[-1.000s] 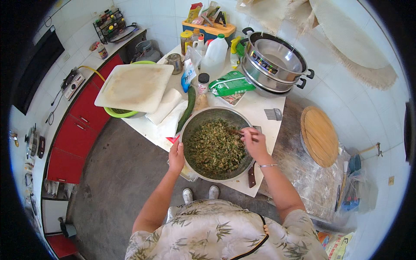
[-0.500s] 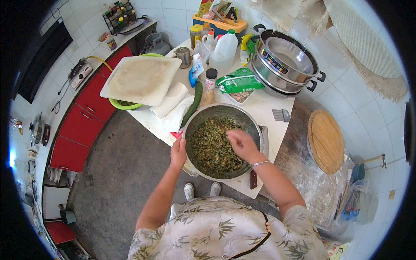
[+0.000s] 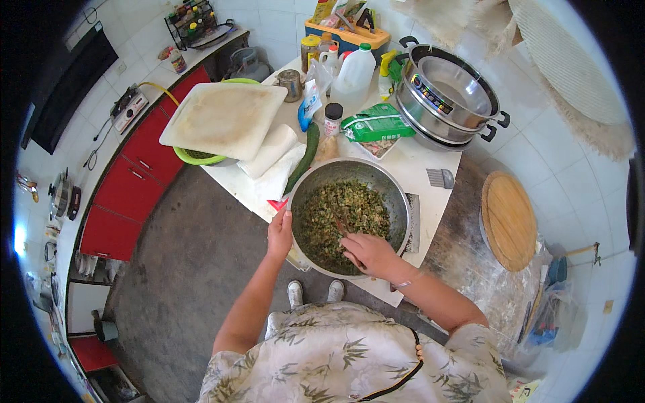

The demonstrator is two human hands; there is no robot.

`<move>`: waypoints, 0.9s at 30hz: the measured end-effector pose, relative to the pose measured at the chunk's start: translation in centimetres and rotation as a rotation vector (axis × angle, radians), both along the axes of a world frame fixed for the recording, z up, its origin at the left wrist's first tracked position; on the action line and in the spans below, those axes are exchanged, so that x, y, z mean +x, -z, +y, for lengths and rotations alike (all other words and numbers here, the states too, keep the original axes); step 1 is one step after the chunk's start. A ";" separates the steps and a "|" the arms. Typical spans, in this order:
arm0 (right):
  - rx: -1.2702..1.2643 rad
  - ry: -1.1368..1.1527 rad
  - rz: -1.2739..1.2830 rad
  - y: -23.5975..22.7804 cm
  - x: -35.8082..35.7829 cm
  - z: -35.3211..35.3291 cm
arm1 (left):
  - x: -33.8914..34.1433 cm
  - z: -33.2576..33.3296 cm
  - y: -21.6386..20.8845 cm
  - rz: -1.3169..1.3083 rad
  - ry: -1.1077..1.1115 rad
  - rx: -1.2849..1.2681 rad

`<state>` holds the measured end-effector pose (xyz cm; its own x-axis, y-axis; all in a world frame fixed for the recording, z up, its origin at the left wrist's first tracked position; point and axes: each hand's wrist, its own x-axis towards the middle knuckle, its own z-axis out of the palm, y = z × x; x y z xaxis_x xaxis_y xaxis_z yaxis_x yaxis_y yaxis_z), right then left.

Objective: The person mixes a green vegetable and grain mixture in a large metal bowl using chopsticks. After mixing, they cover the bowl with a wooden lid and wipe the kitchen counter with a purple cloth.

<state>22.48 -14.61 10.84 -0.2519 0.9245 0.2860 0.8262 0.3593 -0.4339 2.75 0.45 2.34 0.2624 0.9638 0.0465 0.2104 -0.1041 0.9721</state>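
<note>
A large steel mixing bowl [image 3: 392,183] stands at the near end of the white table, holding chopped green and brown filling [image 3: 359,205]. My left hand [image 3: 280,232] grips its left rim, thumb on the edge. Over the near right part of the bowl, my right hand [image 3: 373,255] is closed around brown chopsticks [image 3: 341,226], whose tips dip into the filling. Beside the bowl's right side lies a broad metal blade [image 3: 414,221], partly covered by the bowl; its handle is mostly hidden by my right arm.
Beyond the bowl are a cucumber [image 3: 308,158], a paper roll [image 3: 270,152], a green packet [image 3: 377,123] and a large jug [image 3: 354,77]. A white cutting board [image 3: 225,121] rests on a green basket at left. Stacked steamer pots [image 3: 437,111] and a metal scraper [image 3: 440,178] are at right.
My right hand has moved toward me and slightly left, lower over the bowl, and the chopsticks now show more clearly. The left hand keeps its hold on the rim.
</note>
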 end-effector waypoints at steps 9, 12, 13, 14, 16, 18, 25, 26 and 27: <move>-0.010 0.315 1.030 0.0 -3.6 1.6 | 0.2 0.3 0.6 0.008 0.026 -0.023; -0.015 0.394 0.894 3.5 -2.9 3.6 | -0.1 0.5 1.2 0.011 0.021 -0.016; -0.007 0.409 0.753 4.3 -2.2 3.7 | -0.2 0.5 1.4 0.021 0.020 -0.010; -0.160 0.441 0.808 3.3 -1.6 3.4 | -0.4 0.6 1.6 0.027 0.012 -0.004; -0.170 0.443 0.921 0.3 -1.1 2.5 | -0.7 0.7 1.6 0.044 0.006 -0.017; -0.178 0.390 1.043 -0.4 -1.7 2.1 | -0.4 0.6 1.3 0.067 0.034 -0.060; -0.374 0.428 1.131 1.3 1.8 2.1 | -0.5 0.7 2.2 0.008 0.022 0.013; -0.368 0.452 1.210 1.4 3.5 1.0 | -0.4 0.5 1.9 0.016 0.025 -0.017; -0.373 0.447 1.235 0.6 4.8 -0.2 | -0.4 0.3 1.1 0.025 0.024 -0.046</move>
